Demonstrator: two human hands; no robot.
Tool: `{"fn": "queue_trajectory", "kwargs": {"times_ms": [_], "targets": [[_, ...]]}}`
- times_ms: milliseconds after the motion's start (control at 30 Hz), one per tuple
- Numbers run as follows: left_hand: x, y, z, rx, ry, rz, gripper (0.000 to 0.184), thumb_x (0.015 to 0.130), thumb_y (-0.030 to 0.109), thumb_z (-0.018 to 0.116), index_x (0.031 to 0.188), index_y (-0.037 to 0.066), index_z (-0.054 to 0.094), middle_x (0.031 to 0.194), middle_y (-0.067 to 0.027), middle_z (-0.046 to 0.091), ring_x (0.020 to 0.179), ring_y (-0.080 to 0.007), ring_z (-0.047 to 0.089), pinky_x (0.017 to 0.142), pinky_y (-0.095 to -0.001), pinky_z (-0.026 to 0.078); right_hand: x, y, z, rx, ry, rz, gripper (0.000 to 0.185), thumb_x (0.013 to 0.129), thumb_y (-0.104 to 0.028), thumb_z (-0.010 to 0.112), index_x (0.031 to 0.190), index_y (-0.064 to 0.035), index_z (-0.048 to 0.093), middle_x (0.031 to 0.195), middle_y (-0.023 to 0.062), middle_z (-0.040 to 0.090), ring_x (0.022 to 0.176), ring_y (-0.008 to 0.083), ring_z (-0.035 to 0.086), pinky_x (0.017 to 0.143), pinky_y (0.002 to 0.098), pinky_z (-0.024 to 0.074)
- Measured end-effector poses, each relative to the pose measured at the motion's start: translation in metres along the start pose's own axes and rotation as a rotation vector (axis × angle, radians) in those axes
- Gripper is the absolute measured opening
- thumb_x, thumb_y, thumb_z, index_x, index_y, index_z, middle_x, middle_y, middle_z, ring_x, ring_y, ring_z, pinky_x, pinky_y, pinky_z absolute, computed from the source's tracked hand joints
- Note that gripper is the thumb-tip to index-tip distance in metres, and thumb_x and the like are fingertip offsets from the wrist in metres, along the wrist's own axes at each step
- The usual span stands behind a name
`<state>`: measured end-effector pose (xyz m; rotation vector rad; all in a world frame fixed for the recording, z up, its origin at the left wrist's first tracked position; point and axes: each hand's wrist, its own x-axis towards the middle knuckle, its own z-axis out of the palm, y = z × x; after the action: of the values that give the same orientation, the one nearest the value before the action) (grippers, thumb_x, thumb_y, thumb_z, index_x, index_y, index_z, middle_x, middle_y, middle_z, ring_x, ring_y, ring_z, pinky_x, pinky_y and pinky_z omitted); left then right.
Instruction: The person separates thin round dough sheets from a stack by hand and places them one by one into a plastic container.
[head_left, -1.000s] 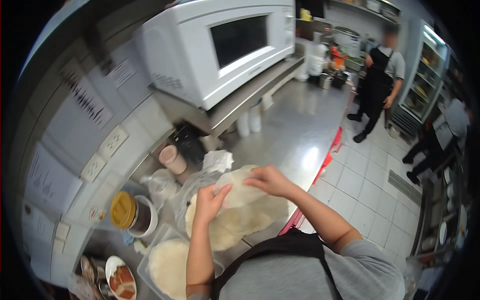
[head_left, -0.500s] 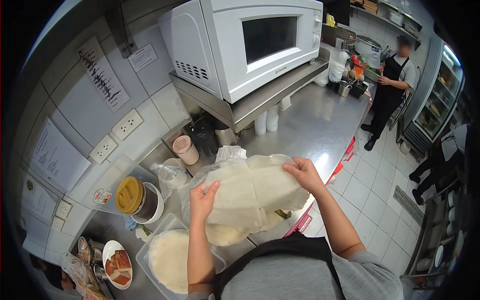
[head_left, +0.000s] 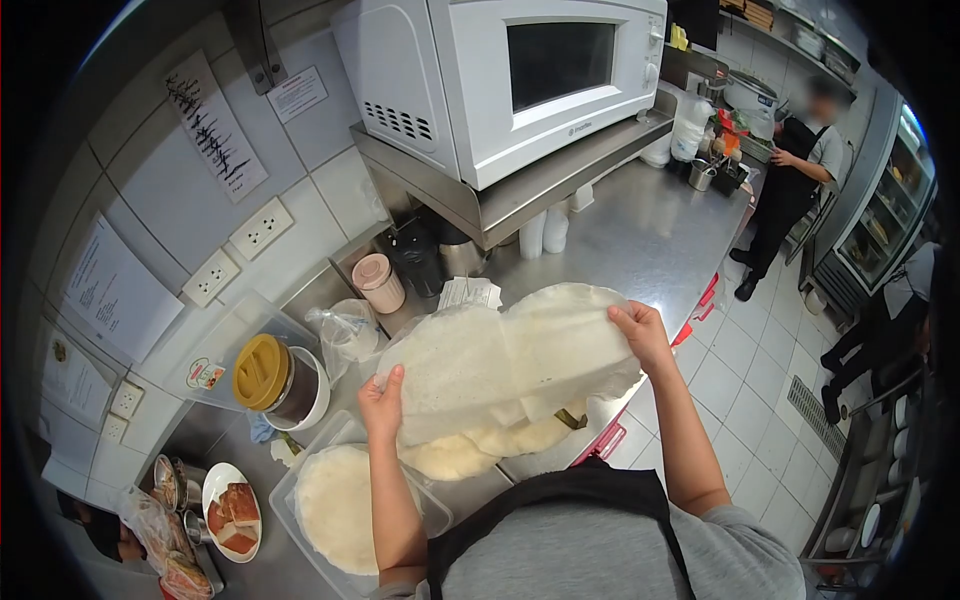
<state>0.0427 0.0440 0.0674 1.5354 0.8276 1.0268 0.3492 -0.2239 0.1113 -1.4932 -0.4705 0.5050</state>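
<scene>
A wide, thin, pale translucent sheet [head_left: 490, 370] is stretched between my hands above the counter. My left hand [head_left: 381, 402] pinches its left edge between thumb and fingers. At the right edge, my right hand [head_left: 642, 332] grips it the same way. Below the sheet's near edge lie pale flat dough-like pieces [head_left: 455, 458], partly hidden. A dark green strip [head_left: 571, 418] sits by the sheet's lower right. Beside my left forearm stands a clear plastic container [head_left: 287, 490] holding pale flat rounds [head_left: 340, 505].
A microwave [head_left: 540, 90] rests on a steel shelf [head_left: 520, 205] over the counter. To the left are a yellow-lidded jar [head_left: 262, 382] and a plate of meat pieces [head_left: 215, 480]. A person [head_left: 795, 180] stands at the counter's far end; another is at far right.
My hands have moved apart and the sheet is pulled wider and flatter. My right hand has shifted right and slightly up. The whole view has shifted slightly.
</scene>
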Motion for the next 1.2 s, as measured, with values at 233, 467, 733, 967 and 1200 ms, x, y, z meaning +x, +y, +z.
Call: {"fn": "queue_trajectory", "kwargs": {"times_ms": [233, 467, 733, 967, 1200], "targets": [[0.004, -0.019, -0.010, 0.006, 0.092, -0.043, 0.022, 0.086, 0.025, 0.068, 0.082, 0.002, 0.068, 0.072, 0.0032, 0.061, 0.061, -0.0044, 0.049, 0.055, -0.0220, 0.040, 0.012, 0.016, -0.016, 0.016, 0.094, -0.002, 0.022, 0.087, -0.022, 0.065, 0.087, 0.0003, 0.066, 0.076, 0.0029, 0.065, 0.062, 0.0081, 0.056, 0.058, 0.0237, 0.0452], [0.010, -0.053, -0.021, 0.005, 0.172, -0.120, 0.022, 0.086, 0.022, 0.066, 0.087, 0.000, 0.067, 0.079, -0.0021, 0.066, 0.068, -0.0079, 0.056, 0.062, -0.0240, 0.044, 0.024, 0.029, -0.033, -0.027, 0.238, -0.060, 0.022, 0.088, -0.022, 0.063, 0.085, -0.0004, 0.064, 0.069, 0.0005, 0.061, 0.058, 0.0071, 0.051, 0.053, 0.0247, 0.0416], [0.011, -0.059, -0.024, 0.038, 0.016, -0.393, 0.036, 0.094, 0.030, 0.053, 0.103, -0.004, 0.063, 0.097, -0.0088, 0.065, 0.083, -0.0144, 0.059, 0.075, -0.0277, 0.047, 0.028, 0.003, -0.038, -0.424, 0.257, -0.156, 0.031, 0.090, -0.025, 0.056, 0.075, 0.0018, 0.057, 0.059, 0.0059, 0.053, 0.053, 0.0131, 0.045, 0.051, 0.0323, 0.0371], [0.013, 0.076, 0.078, -0.269, -0.458, -0.349, 0.041, 0.098, 0.027, 0.046, 0.127, -0.002, 0.047, 0.120, -0.0108, 0.057, 0.112, -0.0168, 0.050, 0.096, -0.0293, 0.040, 0.022, -0.008, -0.001, -0.589, 0.190, -0.270, 0.014, 0.088, -0.011, 0.053, 0.085, 0.0009, 0.060, 0.067, 0.0170, 0.059, 0.060, 0.0306, 0.055, 0.060, 0.0376, 0.0431], [0.014, 0.070, 0.061, -0.667, -0.610, -0.464, 0.043, 0.097, 0.026, 0.047, 0.132, 0.002, 0.042, 0.122, -0.0086, 0.056, 0.109, -0.0206, 0.056, 0.094, -0.0348, 0.045, 0.013, 0.004, -0.039, -0.734, 0.051, -0.361, 0.028, 0.082, 0.005, 0.046, 0.106, -0.0026, 0.060, 0.090, 0.0185, 0.065, 0.084, 0.0309, 0.063, 0.078, 0.0363, 0.0475]]}}
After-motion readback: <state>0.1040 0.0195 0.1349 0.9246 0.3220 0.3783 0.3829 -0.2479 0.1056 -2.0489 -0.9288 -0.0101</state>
